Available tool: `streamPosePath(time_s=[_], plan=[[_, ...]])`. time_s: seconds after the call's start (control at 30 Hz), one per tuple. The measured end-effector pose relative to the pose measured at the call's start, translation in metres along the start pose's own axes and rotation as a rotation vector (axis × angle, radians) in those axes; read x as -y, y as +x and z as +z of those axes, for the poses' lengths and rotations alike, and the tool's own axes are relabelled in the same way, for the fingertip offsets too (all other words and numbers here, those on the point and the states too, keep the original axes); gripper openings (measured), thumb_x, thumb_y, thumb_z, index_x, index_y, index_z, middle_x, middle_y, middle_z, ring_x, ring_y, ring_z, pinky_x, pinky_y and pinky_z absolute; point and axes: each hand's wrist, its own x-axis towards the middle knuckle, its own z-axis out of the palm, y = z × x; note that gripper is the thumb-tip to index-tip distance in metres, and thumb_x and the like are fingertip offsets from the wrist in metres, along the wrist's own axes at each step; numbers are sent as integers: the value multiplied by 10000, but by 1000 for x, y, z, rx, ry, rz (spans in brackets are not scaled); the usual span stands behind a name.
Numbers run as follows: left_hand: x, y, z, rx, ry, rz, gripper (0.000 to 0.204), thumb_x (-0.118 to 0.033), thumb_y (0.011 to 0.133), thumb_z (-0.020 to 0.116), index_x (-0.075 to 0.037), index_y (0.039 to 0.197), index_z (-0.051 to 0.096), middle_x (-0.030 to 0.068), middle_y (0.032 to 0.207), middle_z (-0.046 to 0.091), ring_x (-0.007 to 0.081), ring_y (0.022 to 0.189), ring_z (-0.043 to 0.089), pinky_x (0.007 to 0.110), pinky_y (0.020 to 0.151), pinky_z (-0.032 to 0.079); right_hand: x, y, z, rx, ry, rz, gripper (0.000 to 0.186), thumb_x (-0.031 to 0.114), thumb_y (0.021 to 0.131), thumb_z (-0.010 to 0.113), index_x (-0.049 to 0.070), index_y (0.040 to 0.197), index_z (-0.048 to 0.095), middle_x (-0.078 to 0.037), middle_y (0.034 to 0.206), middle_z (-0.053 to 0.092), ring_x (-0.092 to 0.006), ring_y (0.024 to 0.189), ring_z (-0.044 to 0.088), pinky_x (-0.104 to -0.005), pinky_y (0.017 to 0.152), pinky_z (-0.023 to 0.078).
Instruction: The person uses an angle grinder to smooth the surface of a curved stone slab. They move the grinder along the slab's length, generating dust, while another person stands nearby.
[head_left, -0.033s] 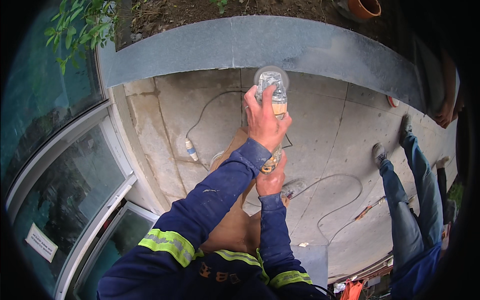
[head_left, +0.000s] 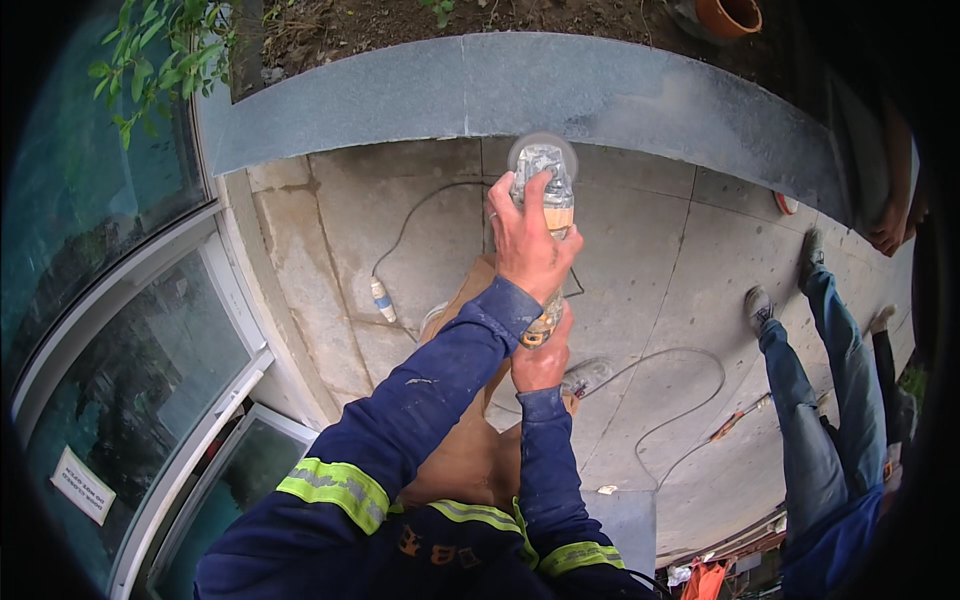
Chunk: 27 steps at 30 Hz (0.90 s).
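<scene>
An angle grinder (head_left: 558,216), dusty with a worn yellowish body, points away from me. Around its front part my left hand (head_left: 533,248) is wrapped, with the fingers over the top near the head. Farther back, my right hand (head_left: 543,362) is closed round the rear of the body. The round disc (head_left: 570,152) looks blurred at the grinder's far end. It overlaps the lower edge of the grey stone slab (head_left: 400,115) in this view; whether it touches the stone I cannot tell.
A cable with a blue-and-white connector (head_left: 382,300) lies on the paved floor (head_left: 400,230) to the left. Another cable (head_left: 690,352) loops at right, near a standing person's legs (head_left: 800,390). Glass panels (head_left: 140,370) line the left. Beyond the slab are soil (head_left: 340,25) and an orange pot (head_left: 728,18).
</scene>
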Motion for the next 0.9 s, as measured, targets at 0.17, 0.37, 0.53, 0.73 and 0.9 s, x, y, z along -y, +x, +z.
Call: streamPosePath(time_s=[0.17,0.37,0.53,0.73,0.9], plan=[[-5,-1,7,27,-24,-10,723,-138,667,758,-108,1317,441,264,1288,328,459,1188,380,504,1009,355,-2,-2,0,-29,-11,39,789,37,705,694,64,1398,318,-260,971,659,-453,956,649,-459,796,517],[0,5,7,-9,-11,0,722,-128,665,757,-110,1315,443,266,1292,325,469,1196,380,508,1006,357,0,6,1,-5,6,35,771,34,721,690,62,1397,320,-262,964,662,-453,946,654,-457,788,517],[3,1,2,22,-2,-37,715,-124,669,755,-105,1313,444,264,1292,322,468,1199,375,514,1004,354,-1,1,6,-18,-3,-5,761,44,727,691,56,1393,322,-277,954,659,-469,942,645,-468,781,515],[0,10,6,-9,-6,7,725,-135,670,761,-113,1319,438,261,1294,320,463,1190,380,516,1009,352,4,11,4,-14,8,29,784,39,712,702,57,1396,317,-279,960,660,-466,951,645,-475,785,515],[4,2,1,12,10,-25,718,-132,681,750,-111,1325,432,259,1296,317,462,1196,373,516,1009,349,1,3,4,10,-13,23,762,42,726,692,44,1392,320,-279,969,660,-473,952,639,-479,784,511]])
